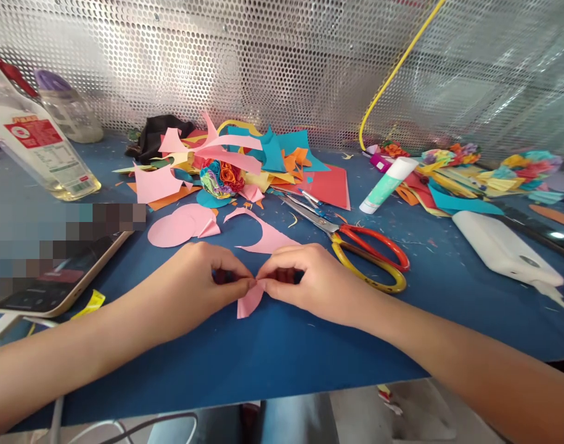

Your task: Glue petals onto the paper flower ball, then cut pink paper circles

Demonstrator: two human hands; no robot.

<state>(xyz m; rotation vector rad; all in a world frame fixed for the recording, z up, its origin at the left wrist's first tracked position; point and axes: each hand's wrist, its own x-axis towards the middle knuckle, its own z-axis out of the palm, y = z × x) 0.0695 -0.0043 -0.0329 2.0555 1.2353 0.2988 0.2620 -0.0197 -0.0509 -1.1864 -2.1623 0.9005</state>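
1. The blue table [272, 351] takes up most of the view; its near edge runs across the bottom, and the stretch in front of the hands, down to that edge, is bare blue surface.
2. A perforated metal wall [272, 68] closes off the far side, with a yellow cord [392, 71] curving down it.
3. A heap of paper scraps [235, 163] in pink, teal, orange and red lies at the back, well apart from the hands.
4. A clear bottle [36, 145] lies tilted at far left; a phone [55, 277] sits near the left forearm.
5. A white power bank [503, 246] rests at the right, near the table's right side.
6. Scissors [355, 246] with red and yellow handles lie just beside the right hand, handles toward it.
7. A glue stick [388, 184] lies tilted beyond the scissors.
8. Pink circles [180, 227] lie flat just beyond the left hand.
9. The left hand [203, 277] is pinched narrow, fingertips closed on the pink paper piece [249, 301].
10. The right hand [309, 277] pinches the same piece from the other side; the fingertips of both hands meet at its top, and it fans out below them toward the near edge.
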